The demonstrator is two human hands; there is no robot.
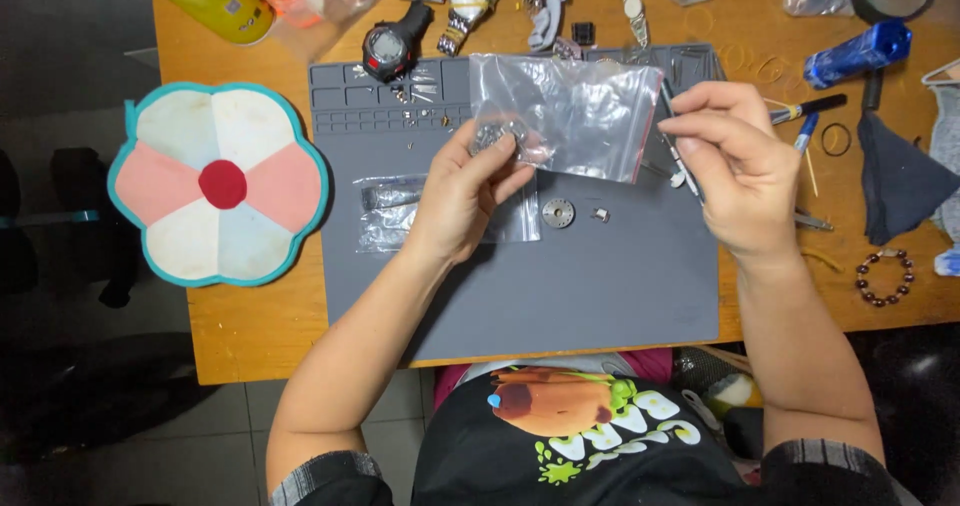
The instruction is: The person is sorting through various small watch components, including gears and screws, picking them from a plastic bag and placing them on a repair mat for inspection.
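While I look down from the head camera, my left hand [470, 181] pinches the lower left corner of a clear plastic bag [570, 116] with a red seal strip along its right edge. Small metal parts show through the bag just above my left fingertips, bunched in that corner; I cannot tell what they are. My right hand [735, 166] is closed on the bag's right edge and also grips a thin metal tool [678, 161] that runs down past the fingers. The bag hangs above the far half of a grey mat [560, 296], not lying on it.

Under my left hand a second clear bag [395, 211] lies flat on the mat, with something dark and long inside. Just right of it a round metal disc [558, 213] and a small metal piece [599, 214] sit bare on the mat, close together but apart. The mat's far edge has moulded compartments [375, 96]; a few tiny metal bits lie in and beside them.

A black digital watch [392, 46] rests across the mat's far left corner. Beyond it, a silver watch [465, 6] lies on the wooden surface [250, 336]. To the left, a flower-shaped pad [220, 181] overhangs the surface's edge. On the right lie a blue cylinder [858, 53], a dark cloth [900, 181] and a bead bracelet [885, 278].
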